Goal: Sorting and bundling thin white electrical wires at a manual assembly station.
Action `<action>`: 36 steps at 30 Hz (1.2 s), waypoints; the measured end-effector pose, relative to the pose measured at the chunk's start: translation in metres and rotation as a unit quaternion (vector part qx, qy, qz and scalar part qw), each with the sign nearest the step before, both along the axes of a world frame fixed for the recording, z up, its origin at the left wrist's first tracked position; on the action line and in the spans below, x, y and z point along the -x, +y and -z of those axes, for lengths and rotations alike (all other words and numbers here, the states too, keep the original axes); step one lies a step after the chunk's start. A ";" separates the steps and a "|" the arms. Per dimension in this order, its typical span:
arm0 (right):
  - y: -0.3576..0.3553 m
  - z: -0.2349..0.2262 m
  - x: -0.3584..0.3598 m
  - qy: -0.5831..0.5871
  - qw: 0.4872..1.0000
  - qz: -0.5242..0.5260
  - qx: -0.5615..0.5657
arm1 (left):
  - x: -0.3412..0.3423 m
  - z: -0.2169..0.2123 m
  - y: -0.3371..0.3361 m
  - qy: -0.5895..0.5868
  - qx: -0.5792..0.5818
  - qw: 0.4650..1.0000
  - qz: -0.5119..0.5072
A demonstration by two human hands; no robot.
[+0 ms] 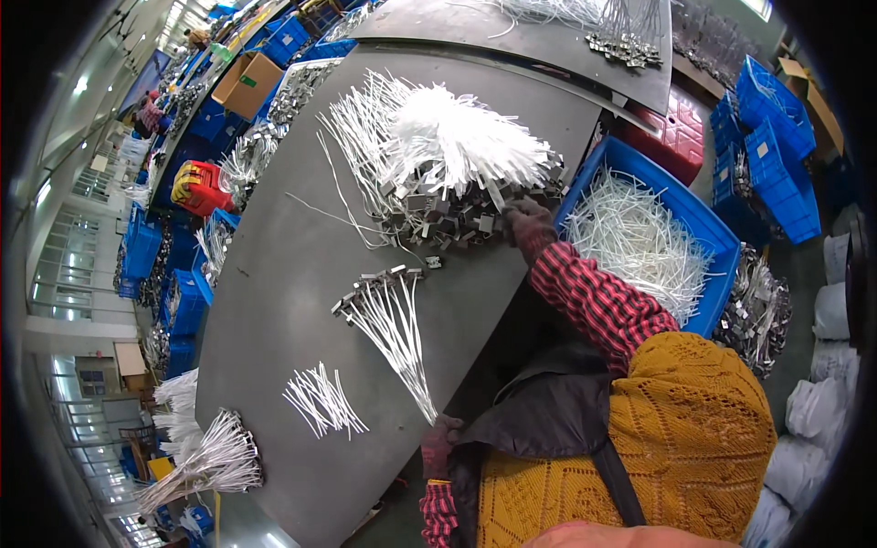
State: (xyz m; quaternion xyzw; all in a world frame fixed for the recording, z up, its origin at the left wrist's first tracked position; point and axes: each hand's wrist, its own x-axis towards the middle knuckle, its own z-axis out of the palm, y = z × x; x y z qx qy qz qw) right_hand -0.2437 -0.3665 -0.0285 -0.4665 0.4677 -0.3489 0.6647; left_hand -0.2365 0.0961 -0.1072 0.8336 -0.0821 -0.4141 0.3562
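My left hand (440,444), in a dark glove, is closed round the gathered tail ends of a bundle of white wires (393,338). The wires fan out across the grey table (265,283), with small metal end pieces at the far side. My right hand (530,225), also gloved, reaches to the right edge of a big heap of similar white wires (457,137). Its fingers are curled at the dark metal end pieces (448,217) along the heap's near side; what they hold is hidden. One loose metal piece (433,262) lies between heap and bundle.
A small pile of short white strips (325,400) lies left of the bundle. At the right stands a blue bin (722,274) full of white strips. Another wire bundle (219,461) hangs over the table's left edge. Beyond are a second tabletop (548,46) and stacked blue crates (776,164).
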 end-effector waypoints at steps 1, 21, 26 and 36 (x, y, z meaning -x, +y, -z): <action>0.008 0.004 0.007 0.041 0.998 -0.026 0.026 | -0.001 -0.006 -0.001 0.125 0.106 0.983 -0.080; 0.028 0.013 0.009 0.014 0.999 0.029 -0.002 | 0.000 -0.061 -0.019 0.174 0.091 0.970 -0.145; 0.089 0.071 -0.021 0.000 0.937 -0.303 0.174 | 0.001 -0.081 -0.024 0.198 0.089 0.957 -0.194; 0.243 0.041 0.003 0.174 0.676 -0.715 -0.042 | 0.030 -0.083 -0.025 0.432 0.264 0.773 -0.383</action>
